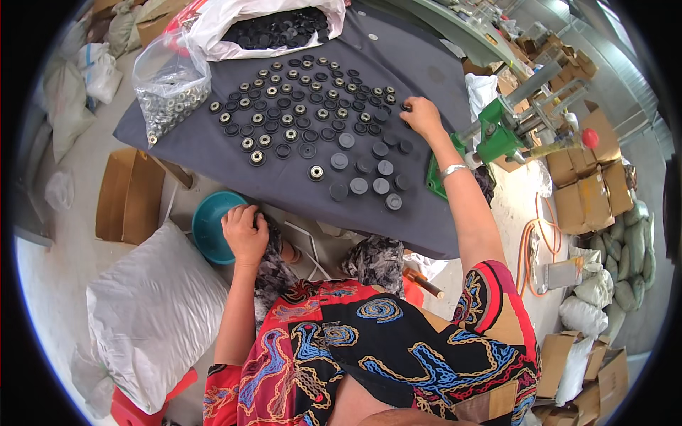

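Observation:
At the right side of the cloth-covered table, my right hand pinches a small dark round piece. My left hand hangs below the table's front edge, over the rim of a teal basin. Its fingers are curled, and what they hold, if anything, is hidden. Across the tabletop lie many black rings, several with a shiny metal bearing in the middle. Nearer my right hand sits a cluster of dark grey round caps, lying flat and apart from one another.
A green hand press with a red knob stands at the table's right edge. Toward the back left are a clear bag of metal bearings and a white sack of black parts. A stuffed white sack and a cardboard box stand left.

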`<state>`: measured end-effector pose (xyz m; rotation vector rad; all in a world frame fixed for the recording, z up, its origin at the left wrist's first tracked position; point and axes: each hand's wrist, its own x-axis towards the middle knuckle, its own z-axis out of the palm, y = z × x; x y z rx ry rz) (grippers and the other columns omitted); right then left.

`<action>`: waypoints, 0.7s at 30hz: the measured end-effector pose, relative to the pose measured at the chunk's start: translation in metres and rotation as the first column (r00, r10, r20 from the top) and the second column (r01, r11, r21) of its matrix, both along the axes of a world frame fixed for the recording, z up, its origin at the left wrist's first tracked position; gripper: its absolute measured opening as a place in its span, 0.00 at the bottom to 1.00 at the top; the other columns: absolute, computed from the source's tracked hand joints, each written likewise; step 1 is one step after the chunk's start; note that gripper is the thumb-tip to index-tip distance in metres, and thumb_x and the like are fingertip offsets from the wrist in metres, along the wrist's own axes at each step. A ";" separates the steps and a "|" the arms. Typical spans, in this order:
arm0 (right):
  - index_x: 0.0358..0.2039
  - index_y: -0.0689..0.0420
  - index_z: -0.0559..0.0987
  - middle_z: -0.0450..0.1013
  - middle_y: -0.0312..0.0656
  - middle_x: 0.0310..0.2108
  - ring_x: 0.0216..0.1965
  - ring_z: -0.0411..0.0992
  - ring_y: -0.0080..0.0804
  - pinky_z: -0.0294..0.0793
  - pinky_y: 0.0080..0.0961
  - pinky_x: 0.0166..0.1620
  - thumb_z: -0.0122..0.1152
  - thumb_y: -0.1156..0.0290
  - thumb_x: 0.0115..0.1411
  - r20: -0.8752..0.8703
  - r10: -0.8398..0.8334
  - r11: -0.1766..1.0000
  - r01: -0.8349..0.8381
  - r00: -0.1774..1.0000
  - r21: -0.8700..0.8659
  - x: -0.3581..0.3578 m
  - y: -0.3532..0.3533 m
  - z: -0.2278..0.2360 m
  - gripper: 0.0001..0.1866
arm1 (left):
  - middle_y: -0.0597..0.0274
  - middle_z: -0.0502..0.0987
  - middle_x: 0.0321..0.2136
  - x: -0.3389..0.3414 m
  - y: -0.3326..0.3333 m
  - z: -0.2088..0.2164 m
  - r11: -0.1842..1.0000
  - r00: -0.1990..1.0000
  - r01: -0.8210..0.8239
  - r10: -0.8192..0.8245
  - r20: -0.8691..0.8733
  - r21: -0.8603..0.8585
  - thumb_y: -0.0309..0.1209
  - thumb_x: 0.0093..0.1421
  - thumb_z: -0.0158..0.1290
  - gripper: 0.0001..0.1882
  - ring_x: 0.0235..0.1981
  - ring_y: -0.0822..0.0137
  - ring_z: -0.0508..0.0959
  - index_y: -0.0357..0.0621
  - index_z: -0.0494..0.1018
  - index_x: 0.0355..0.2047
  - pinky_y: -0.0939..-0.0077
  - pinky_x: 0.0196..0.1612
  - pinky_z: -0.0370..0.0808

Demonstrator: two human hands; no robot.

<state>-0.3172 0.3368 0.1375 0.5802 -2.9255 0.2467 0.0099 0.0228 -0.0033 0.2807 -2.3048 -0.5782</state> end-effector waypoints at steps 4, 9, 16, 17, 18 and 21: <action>0.46 0.54 0.79 0.77 0.50 0.40 0.47 0.75 0.47 0.72 0.41 0.51 0.63 0.74 0.51 -0.051 0.192 0.981 -0.191 0.980 0.018 0.000 -0.028 -0.009 0.19 | 0.59 0.78 0.32 0.003 0.000 -0.001 1.000 1.000 -0.002 0.002 0.021 0.009 0.26 0.48 0.57 0.09 0.39 0.55 0.76 0.42 0.76 0.32 0.59 0.43 0.68; 0.46 0.57 0.78 0.75 0.51 0.44 0.48 0.73 0.49 0.71 0.39 0.50 0.54 0.83 0.50 0.063 0.203 0.979 -0.203 0.977 -0.004 -0.026 -0.016 -0.030 0.20 | 0.58 0.77 0.31 0.002 -0.001 -0.001 1.000 1.000 -0.003 0.003 -0.004 0.023 0.26 0.48 0.57 0.09 0.39 0.56 0.76 0.42 0.76 0.32 0.59 0.44 0.68; 0.43 0.60 0.77 0.75 0.50 0.42 0.47 0.73 0.48 0.71 0.39 0.50 0.55 0.82 0.48 0.045 0.257 0.966 -0.257 0.965 -0.005 -0.014 -0.019 -0.026 0.18 | 0.59 0.77 0.31 0.004 -0.001 0.000 1.000 1.000 -0.010 0.009 0.021 0.029 0.26 0.47 0.57 0.08 0.38 0.56 0.76 0.42 0.76 0.31 0.60 0.43 0.68; 0.42 0.61 0.76 0.75 0.51 0.42 0.47 0.73 0.48 0.71 0.39 0.50 0.56 0.82 0.48 0.043 0.255 0.967 -0.255 0.966 -0.001 -0.013 -0.019 -0.025 0.18 | 0.59 0.77 0.31 0.003 0.000 0.001 1.000 1.000 -0.007 0.006 0.016 0.022 0.26 0.47 0.57 0.09 0.38 0.56 0.76 0.42 0.76 0.31 0.60 0.43 0.68; 0.42 0.61 0.76 0.75 0.51 0.42 0.47 0.73 0.48 0.71 0.39 0.50 0.56 0.82 0.48 0.049 0.278 0.961 -0.278 0.959 0.000 -0.015 -0.018 -0.025 0.18 | 0.59 0.77 0.31 0.002 0.000 0.001 1.000 1.000 -0.004 0.004 0.011 0.014 0.26 0.47 0.57 0.09 0.38 0.56 0.76 0.42 0.76 0.31 0.60 0.43 0.68; 0.42 0.60 0.76 0.75 0.50 0.41 0.46 0.73 0.49 0.71 0.39 0.50 0.57 0.80 0.48 0.080 0.313 0.949 -0.315 0.947 0.013 -0.022 -0.013 -0.024 0.18 | 0.59 0.77 0.31 0.000 0.001 0.001 1.000 1.000 0.003 -0.004 0.018 0.018 0.26 0.47 0.57 0.09 0.38 0.56 0.76 0.42 0.76 0.31 0.60 0.43 0.68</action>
